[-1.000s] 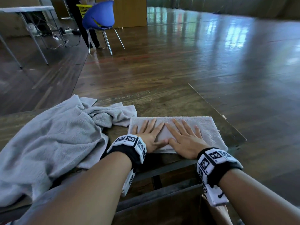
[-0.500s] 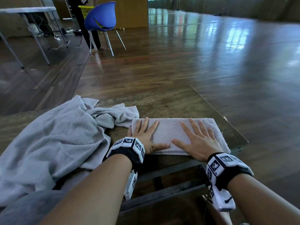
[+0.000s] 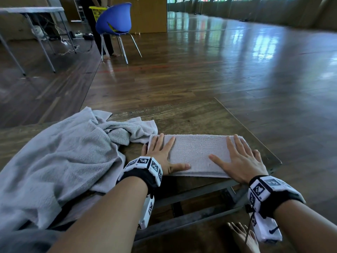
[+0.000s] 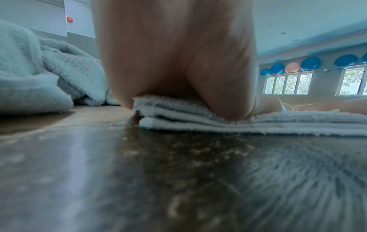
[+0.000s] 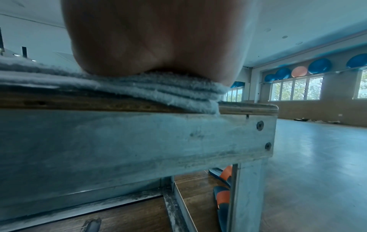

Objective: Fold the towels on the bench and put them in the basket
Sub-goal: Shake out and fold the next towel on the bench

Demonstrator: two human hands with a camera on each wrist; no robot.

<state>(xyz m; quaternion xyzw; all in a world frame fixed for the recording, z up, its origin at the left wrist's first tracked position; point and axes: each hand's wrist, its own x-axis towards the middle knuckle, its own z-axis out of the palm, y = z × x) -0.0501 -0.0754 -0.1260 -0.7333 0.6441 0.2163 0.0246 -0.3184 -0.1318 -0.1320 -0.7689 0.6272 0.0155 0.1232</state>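
A folded grey towel (image 3: 197, 154) lies as a long strip on the wooden bench (image 3: 191, 117), near its right end. My left hand (image 3: 162, 152) presses flat on the strip's left end, fingers straight. My right hand (image 3: 240, 157) presses flat on its right end. In the left wrist view the palm (image 4: 174, 62) bears on the folded towel's stacked layers (image 4: 218, 122). In the right wrist view the heel of my right hand (image 5: 158, 39) pushes the towel's layers (image 5: 158, 89) down at the bench edge (image 5: 139, 133). A yellow basket (image 3: 97, 13) shows far off behind the blue chair.
A large crumpled grey towel (image 3: 54, 161) covers the bench's left half and touches the folded one's left end. A blue chair (image 3: 114, 21), a person's legs (image 3: 107, 44) and a folding table (image 3: 31, 11) stand far back left. Sandals (image 5: 222, 188) lie under the bench.
Both hands have slid apart along the folded towel, from its middle out to its two ends, staying flat on it.
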